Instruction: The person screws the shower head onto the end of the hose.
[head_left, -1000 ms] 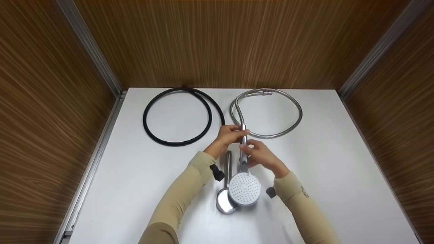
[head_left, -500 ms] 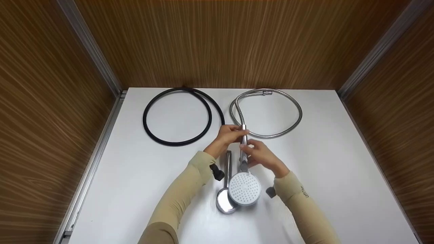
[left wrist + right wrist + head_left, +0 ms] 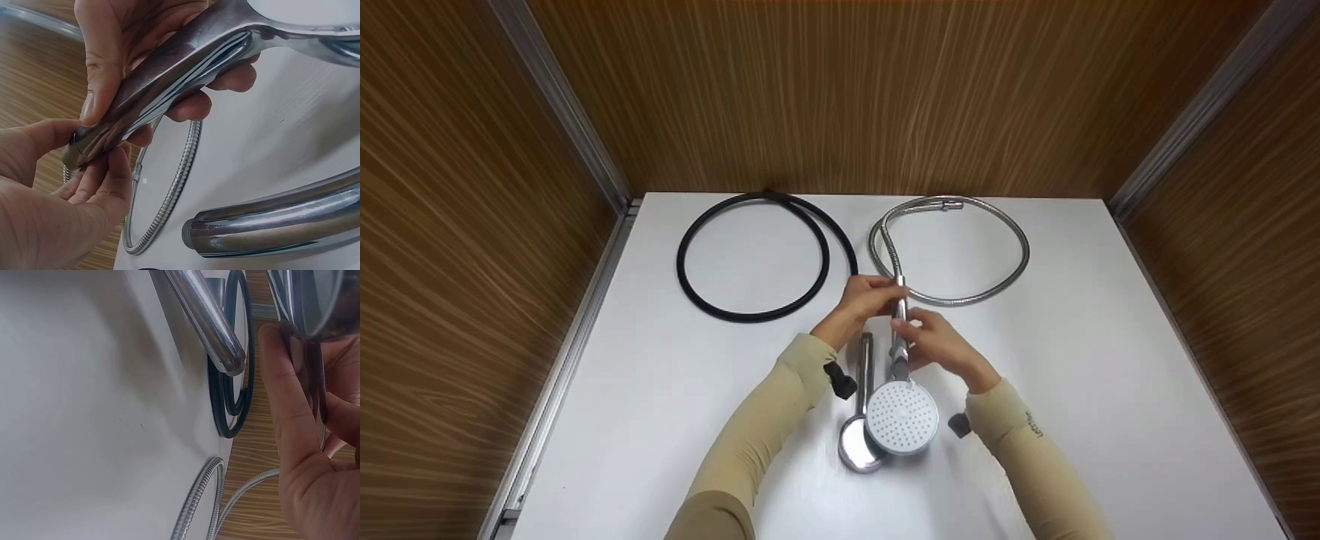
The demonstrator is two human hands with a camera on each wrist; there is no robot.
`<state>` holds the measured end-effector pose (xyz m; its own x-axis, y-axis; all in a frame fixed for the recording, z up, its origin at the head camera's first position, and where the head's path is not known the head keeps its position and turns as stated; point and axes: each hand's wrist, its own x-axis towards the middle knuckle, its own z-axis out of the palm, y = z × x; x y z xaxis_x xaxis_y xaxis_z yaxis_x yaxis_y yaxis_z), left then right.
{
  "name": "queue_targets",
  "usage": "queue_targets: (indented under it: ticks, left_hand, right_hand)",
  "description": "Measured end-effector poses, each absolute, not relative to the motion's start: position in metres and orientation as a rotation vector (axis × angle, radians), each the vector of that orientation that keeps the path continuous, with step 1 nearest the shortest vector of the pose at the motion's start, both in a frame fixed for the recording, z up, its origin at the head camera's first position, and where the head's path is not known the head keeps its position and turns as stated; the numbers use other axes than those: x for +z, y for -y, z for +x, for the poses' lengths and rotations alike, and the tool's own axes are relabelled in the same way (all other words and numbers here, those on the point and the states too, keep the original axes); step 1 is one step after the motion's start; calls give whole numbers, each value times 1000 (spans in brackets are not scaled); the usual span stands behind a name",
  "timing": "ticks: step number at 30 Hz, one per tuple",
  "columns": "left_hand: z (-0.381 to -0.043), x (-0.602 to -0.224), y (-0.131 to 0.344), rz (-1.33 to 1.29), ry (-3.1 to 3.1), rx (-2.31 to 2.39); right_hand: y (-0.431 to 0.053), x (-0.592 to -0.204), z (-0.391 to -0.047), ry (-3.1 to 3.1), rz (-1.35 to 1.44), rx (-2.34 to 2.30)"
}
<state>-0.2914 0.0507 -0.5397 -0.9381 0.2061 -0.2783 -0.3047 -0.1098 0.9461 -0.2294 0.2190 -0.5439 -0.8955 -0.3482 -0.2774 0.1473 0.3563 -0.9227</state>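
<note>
In the head view a chrome shower head (image 3: pixel 901 417) is held face up, its white nozzle disc toward the camera. My right hand (image 3: pixel 937 341) grips its handle (image 3: pixel 174 70), thumb along one side and fingers beneath. At the handle's lower end, my left hand (image 3: pixel 864 300) pinches the end fitting (image 3: pixel 81 147) of the metal shower hose (image 3: pixel 952 302) between thumb and fingers. Fitting and handle are in line, with a thin seam between them. Beside them a second chrome shower head (image 3: pixel 860 448) lies on the table, partly covered by the held one; its handle ends in a bare thread (image 3: pixel 188 233).
A coiled black hose (image 3: pixel 746 318) lies at the back left of the white table (image 3: pixel 660 420), one end running behind my left hand. The metal hose's other end fitting (image 3: pixel 952 205) lies at the back. Wood-grained panels (image 3: pixel 840 97) enclose three sides.
</note>
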Motion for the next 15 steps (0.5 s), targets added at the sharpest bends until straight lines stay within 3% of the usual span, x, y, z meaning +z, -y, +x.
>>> queue_targets:
  ticks: [15]
  left_hand:
    - [-291,-540,-49,-106,-1832,2113]
  right_hand:
    - [-214,-540,-230,-2206,-173,-1536]
